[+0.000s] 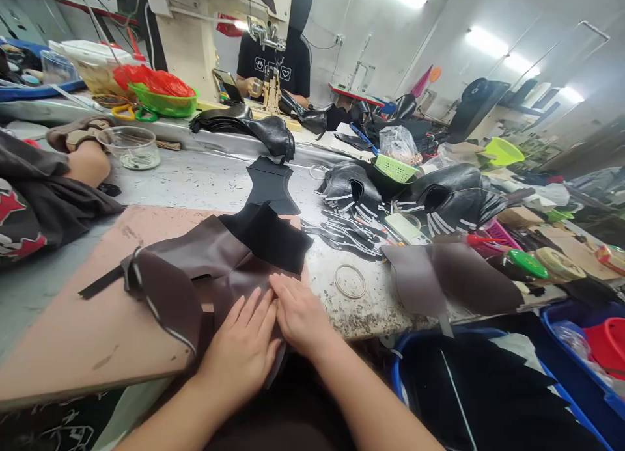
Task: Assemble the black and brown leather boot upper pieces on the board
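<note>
Both hands rest on a dark brown leather piece with a black lining panel at its far side. My left hand lies flat on the near part of the leather, fingers spread and pointing away from me. Beside it, touching its fingers, my right hand lies on the leather with its fingers extended. Neither hand grips anything. The leather sits on a pinkish board, and its left part curls up, showing a pale edge. Just beyond it lies a flat black piece.
Right of the board are a tape ring, black strips, black leather stacks and another brown piece. A blue bin stands below right. A clear bowl sits at back left, near another person's arm. A person sits opposite.
</note>
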Demonstrator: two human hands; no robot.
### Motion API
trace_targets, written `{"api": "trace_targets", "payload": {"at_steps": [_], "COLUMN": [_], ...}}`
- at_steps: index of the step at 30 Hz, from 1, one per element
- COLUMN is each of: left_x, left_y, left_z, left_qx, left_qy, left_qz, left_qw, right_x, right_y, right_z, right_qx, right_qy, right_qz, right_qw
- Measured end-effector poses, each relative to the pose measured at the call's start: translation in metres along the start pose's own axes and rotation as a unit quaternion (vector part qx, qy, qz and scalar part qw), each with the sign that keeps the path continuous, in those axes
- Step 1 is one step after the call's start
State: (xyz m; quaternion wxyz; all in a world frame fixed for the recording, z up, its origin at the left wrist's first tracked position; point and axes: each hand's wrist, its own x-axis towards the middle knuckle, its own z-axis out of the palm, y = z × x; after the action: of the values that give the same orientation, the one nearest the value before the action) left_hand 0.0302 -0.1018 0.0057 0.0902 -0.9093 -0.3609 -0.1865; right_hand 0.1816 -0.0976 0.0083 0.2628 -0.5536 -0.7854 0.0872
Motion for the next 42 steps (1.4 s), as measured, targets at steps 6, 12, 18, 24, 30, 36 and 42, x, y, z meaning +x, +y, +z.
{"api": "trace_targets", "payload": {"at_steps": [6,12,18,24,30,36,42], "left_x": [-0.013,-0.012,0.005,0.009,0.005,0.005,0.004], "left_y": [0.002,-0.003,-0.003,-0.004,-0.005,-0.003,-0.003], "left_z": [-0.001,-0.002,-0.011,0.000,0.010,0.009,0.011], "left_qx": [-0.002,-0.011,-0.019,-0.002,-0.029,-0.044,-0.047], "left_qy": [-0.068,-0.080,-0.105,-0.044,-0.030,-0.042,-0.033], "left_qz": [0.010,0.028,-0.007,0.081,0.058,0.039,0.029], "left_qw": [0.998,0.996,0.994,0.996,0.997,0.997,0.998], "right_x": [-0.001,0.011,0.015,0.020,0.024,0.027,0.036], "right_y": [-0.007,0.023,0.021,-0.001,-0.006,-0.002,0.011], "right_z": [-0.001,-0.028,-0.029,-0.033,-0.050,-0.044,-0.048], "right_qx": [-0.011,0.090,-0.050,-0.135,-0.132,-0.025,0.050], "right_qy": [-0.050,-0.027,0.012,-0.096,-0.152,-0.115,-0.124], "right_qz": [0.025,0.121,0.169,0.121,0.102,0.191,0.201], "right_qw": [0.998,0.988,0.984,0.979,0.974,0.975,0.970]}}
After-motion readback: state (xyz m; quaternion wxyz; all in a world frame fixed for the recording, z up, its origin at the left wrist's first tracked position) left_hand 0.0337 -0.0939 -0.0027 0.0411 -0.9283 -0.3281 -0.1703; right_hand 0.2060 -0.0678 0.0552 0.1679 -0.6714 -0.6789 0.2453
